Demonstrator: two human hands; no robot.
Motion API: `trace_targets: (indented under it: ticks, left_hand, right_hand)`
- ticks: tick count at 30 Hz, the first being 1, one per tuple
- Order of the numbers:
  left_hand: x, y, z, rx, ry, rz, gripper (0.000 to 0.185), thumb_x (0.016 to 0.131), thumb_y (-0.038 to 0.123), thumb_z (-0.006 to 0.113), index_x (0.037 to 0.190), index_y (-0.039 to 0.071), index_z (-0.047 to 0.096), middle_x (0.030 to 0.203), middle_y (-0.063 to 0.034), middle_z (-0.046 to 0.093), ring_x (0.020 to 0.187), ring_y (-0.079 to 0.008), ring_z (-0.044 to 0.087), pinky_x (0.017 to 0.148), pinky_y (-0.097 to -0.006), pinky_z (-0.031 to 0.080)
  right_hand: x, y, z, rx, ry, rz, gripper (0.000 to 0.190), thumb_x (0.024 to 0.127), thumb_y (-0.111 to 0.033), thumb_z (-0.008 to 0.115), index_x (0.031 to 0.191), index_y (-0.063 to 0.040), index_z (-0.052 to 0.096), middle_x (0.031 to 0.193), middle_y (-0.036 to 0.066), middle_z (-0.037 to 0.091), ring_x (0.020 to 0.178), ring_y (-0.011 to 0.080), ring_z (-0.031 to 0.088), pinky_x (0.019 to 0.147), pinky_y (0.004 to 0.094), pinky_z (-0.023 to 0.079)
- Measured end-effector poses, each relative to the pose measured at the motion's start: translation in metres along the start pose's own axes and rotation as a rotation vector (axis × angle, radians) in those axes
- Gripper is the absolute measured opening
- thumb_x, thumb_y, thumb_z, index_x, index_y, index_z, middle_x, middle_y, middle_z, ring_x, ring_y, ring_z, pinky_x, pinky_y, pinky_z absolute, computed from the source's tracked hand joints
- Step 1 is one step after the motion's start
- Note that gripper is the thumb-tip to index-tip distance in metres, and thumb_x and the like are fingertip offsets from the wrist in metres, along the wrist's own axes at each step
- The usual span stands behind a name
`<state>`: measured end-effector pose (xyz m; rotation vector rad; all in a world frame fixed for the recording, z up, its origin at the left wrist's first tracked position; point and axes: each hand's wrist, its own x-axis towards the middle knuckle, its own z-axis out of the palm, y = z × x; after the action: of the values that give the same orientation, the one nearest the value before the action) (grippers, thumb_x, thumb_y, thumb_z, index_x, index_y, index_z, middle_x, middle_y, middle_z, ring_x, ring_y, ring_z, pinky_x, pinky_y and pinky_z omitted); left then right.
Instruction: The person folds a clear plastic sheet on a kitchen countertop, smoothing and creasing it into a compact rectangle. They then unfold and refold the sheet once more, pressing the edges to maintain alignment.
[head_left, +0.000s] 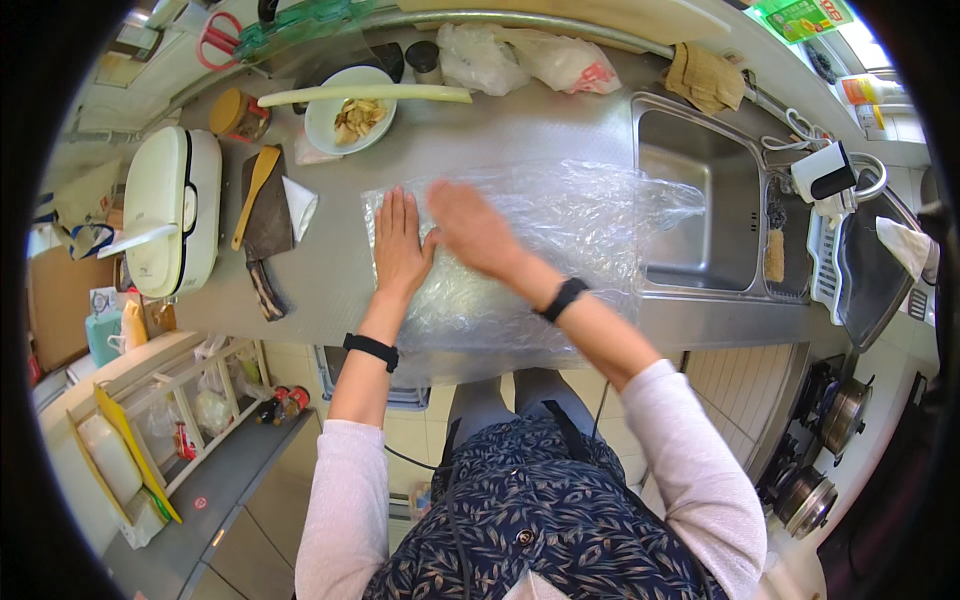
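Observation:
A large sheet of clear plastic film (540, 247) lies crinkled over the steel counter, its right end reaching over the sink and its near edge hanging over the counter's front. My left hand (399, 244) rests flat on the film's left part, palm down, fingers pointing away from me. Just right of it is my right hand (472, 229), blurred, over the film with its fingers close together; whether it touches the film cannot be told. Neither hand grips anything that shows. Behind them, a white bowl (319, 127) holds pale brown pieces, and a long pale green stalk (420, 92) lies across it.
At left are a cleaver (266, 217) with a wooden spatula (256, 196) on its blade, a folded white paper (300, 206) and a white lidded appliance (201, 217). Plastic bags (480, 60) stand at the back. The sink (697, 202) is at right, with a brown cloth (703, 77) behind.

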<state>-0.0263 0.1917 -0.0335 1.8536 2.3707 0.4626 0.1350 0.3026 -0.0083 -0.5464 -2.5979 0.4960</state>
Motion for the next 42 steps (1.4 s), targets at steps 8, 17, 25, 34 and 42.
trace_targets:
  ticks: [8, 17, 25, 34, 42]
  left_hand:
    - [-0.001, 0.002, -0.005, 0.057, 0.012, 0.003, 0.073, 0.097, 0.046, 0.061, 0.155, 0.006, 0.041, 0.166, -0.0203, 0.026, 0.154, -0.0414, 0.020, 0.124, -0.0551, 0.017]
    - [0.001, 0.002, -0.012, 0.047, 0.013, 0.002, 0.082, 0.094, 0.056, 0.062, 0.155, 0.006, 0.041, 0.166, -0.0214, 0.025, 0.154, -0.0419, 0.019, 0.124, -0.0551, 0.016]
    - [0.020, -0.013, -0.004, 0.108, 0.060, -0.008, 0.082, 0.094, 0.058, 0.060, 0.155, 0.006, 0.042, 0.165, -0.0217, 0.027, 0.154, -0.0414, 0.019, 0.124, -0.0558, 0.016]
    - [0.005, 0.003, -0.003, 0.086, 0.000, 0.058, 0.075, 0.097, 0.053, 0.058, 0.156, 0.010, 0.041, 0.166, -0.0184, 0.027, 0.155, -0.0393, 0.018, 0.125, -0.0555, 0.014]
    - [-0.037, -0.001, -0.011, 0.058, -0.003, 0.081, 0.075, 0.096, 0.057, 0.059, 0.156, 0.015, 0.043, 0.169, -0.0135, 0.023, 0.156, -0.0359, 0.017, 0.124, -0.0544, 0.017]
  right_hand:
    - [-0.035, 0.101, -0.037, -0.183, -0.110, 0.268, 0.073, 0.098, -0.042, 0.056, 0.155, -0.001, 0.038, 0.162, 0.018, 0.037, 0.152, 0.0308, 0.031, 0.126, 0.0456, 0.019]
    - [-0.088, 0.197, -0.122, -0.546, -0.109, 0.510, 0.072, 0.103, -0.042, 0.050, 0.156, 0.003, 0.033, 0.165, 0.023, 0.028, 0.155, 0.0360, 0.023, 0.126, 0.0493, 0.017]
    - [-0.025, -0.003, 0.001, -0.173, -0.237, 0.222, 0.077, 0.097, -0.044, 0.060, 0.155, 0.001, 0.036, 0.166, 0.020, 0.028, 0.155, 0.0354, 0.023, 0.126, 0.0492, 0.017]
    - [-0.036, 0.017, -0.002, -0.230, -0.183, 0.119, 0.071, 0.100, -0.052, 0.051, 0.158, -0.011, 0.037, 0.166, 0.012, 0.030, 0.155, 0.0289, 0.023, 0.126, 0.0461, 0.017]
    - [-0.079, 0.107, -0.054, -0.305, -0.127, 0.224, 0.065, 0.102, -0.043, 0.051, 0.156, -0.009, 0.039, 0.165, 0.015, 0.033, 0.154, 0.0310, 0.026, 0.126, 0.0483, 0.019]
